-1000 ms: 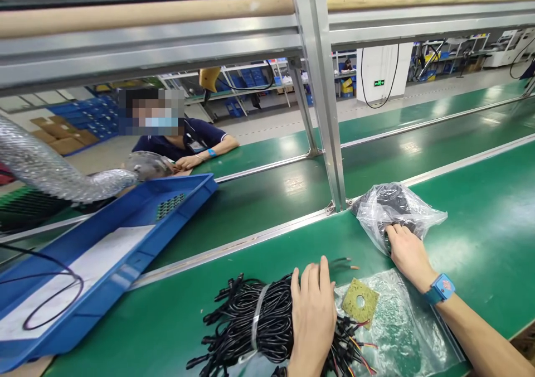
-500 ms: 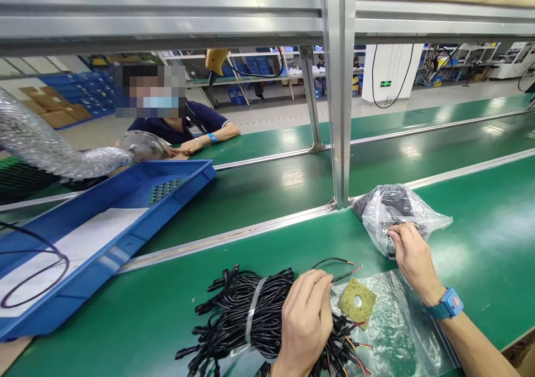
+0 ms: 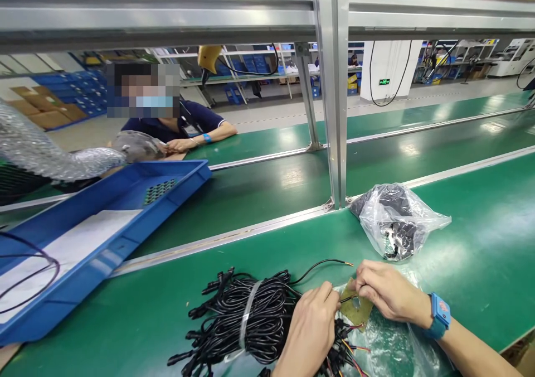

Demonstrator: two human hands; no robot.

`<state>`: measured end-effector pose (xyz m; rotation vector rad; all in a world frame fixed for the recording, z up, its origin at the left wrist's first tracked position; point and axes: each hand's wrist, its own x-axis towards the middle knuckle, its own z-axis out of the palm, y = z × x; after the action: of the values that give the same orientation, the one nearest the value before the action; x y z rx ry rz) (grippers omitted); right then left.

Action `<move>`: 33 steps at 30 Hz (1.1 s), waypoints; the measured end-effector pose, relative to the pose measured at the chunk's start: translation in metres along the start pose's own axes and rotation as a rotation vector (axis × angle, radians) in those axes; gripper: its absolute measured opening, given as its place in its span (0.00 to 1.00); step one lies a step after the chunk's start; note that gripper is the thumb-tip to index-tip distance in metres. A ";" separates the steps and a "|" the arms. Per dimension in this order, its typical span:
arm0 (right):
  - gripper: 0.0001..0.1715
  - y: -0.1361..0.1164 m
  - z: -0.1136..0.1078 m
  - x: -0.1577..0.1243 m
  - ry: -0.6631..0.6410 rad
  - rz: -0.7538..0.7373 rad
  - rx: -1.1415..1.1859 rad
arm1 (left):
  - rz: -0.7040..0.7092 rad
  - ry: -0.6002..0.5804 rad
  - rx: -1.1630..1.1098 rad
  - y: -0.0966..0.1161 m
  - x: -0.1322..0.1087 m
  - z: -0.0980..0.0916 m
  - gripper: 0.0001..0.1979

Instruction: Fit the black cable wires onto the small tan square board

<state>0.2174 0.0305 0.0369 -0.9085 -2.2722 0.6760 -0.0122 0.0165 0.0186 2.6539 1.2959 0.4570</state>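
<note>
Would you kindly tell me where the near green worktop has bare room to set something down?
The near green worktop looks bare right of the clear bag, beyond the right forearm, and between the blue tray and the black cable bundle. It is crowded around the left hand and right hand, by the bundle, yellowish pad and flat plastic sheet.

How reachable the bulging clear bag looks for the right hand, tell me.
Probably yes: the bag sits just beyond the right hand, with nothing solid visible between them, though the hand seems busy over the yellow square.
</note>
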 end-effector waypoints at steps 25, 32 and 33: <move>0.17 0.006 0.009 -0.001 0.133 0.018 -0.081 | -0.048 0.026 0.056 0.007 0.002 -0.003 0.09; 0.10 0.007 0.015 0.000 0.182 0.045 -0.129 | -0.058 -0.017 -0.013 0.008 0.001 -0.007 0.09; 0.09 0.006 0.015 0.001 0.185 0.053 -0.130 | -0.060 -0.025 -0.026 0.008 0.001 -0.007 0.09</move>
<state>0.2094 0.0312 0.0227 -1.0509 -2.1525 0.4510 -0.0082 0.0129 0.0276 2.5837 1.3492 0.4285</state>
